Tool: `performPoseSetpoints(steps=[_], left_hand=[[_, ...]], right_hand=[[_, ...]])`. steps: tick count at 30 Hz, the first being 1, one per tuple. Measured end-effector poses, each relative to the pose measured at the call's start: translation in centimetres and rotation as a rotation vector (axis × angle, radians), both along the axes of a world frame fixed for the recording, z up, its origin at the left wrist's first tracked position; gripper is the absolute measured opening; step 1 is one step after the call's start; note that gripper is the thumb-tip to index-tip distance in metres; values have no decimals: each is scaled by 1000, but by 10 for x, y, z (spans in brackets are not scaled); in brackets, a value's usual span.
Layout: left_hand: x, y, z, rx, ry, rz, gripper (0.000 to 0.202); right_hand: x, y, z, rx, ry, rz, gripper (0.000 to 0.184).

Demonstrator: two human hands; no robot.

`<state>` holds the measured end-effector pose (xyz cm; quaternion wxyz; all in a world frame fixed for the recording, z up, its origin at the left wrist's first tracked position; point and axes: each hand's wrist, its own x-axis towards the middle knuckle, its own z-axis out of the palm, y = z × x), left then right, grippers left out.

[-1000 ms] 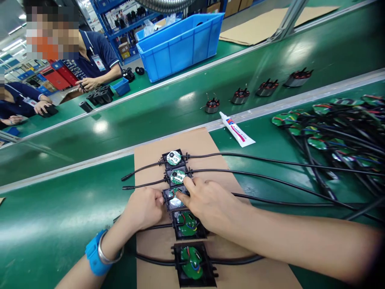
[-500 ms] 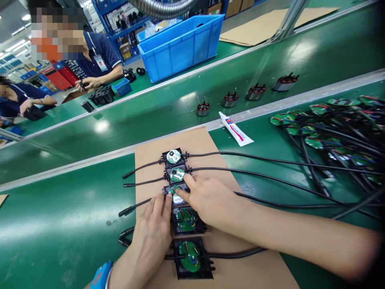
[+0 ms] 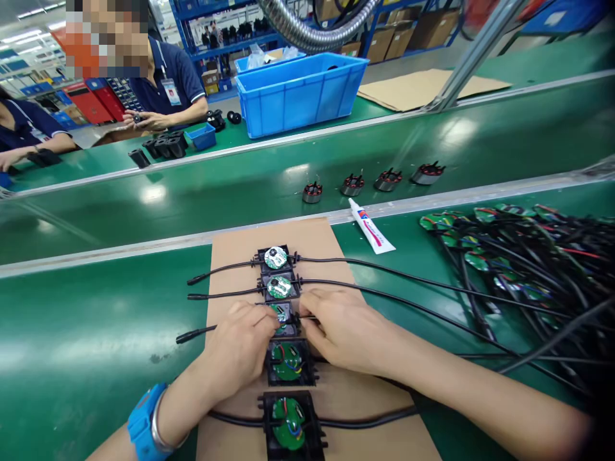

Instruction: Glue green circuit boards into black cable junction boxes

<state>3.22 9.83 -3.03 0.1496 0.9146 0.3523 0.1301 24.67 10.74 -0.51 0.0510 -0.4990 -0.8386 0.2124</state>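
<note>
A column of several black plastic trays with round green circuit boards lies on a cardboard sheet. My left hand is closed at the left side of the third tray, fingertips by the edge of its circuit board; what they grip is hidden. On the tray's other side, my right hand pinches the black cable where it leaves the tray. Beyond them sit two trays with whitish-topped boards. Nearer me, two more trays hold green boards with coloured wires.
A heap of cabled circuit boards lies at right. A white tube rests near the metal rail. Several motor stators stand on the green belt. Across it are a blue bin and a co-worker handling a small part.
My right hand has moved off the boards to the third tray's right-hand cable. My left fingers have curled in at its left side. The camera view has shifted.
</note>
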Motion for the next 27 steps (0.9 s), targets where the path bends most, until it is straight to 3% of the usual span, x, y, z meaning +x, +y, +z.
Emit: performPoseSetpoints(steps=[4, 7, 12, 17, 21, 27], left_hand=[[0, -2, -9, 20, -19, 51, 29], [2, -4, -13, 35, -48, 67, 29], [3, -4, -12, 13, -64, 59, 27], [3, -6, -9, -4, 25, 51, 29], [5, -9, -11, 19, 78, 53, 44], [13, -11, -9, 98, 175, 16, 44]], right_hand=[[5, 4, 0, -117, 13, 24, 23], [7, 4, -10, -163, 138, 92, 15], [7, -4, -38, 217, 333, 157, 20], [11, -2, -38, 189, 238, 223, 25], [13, 2, -34, 214, 129, 260, 26], [4, -4, -44, 362, -47, 335, 23]])
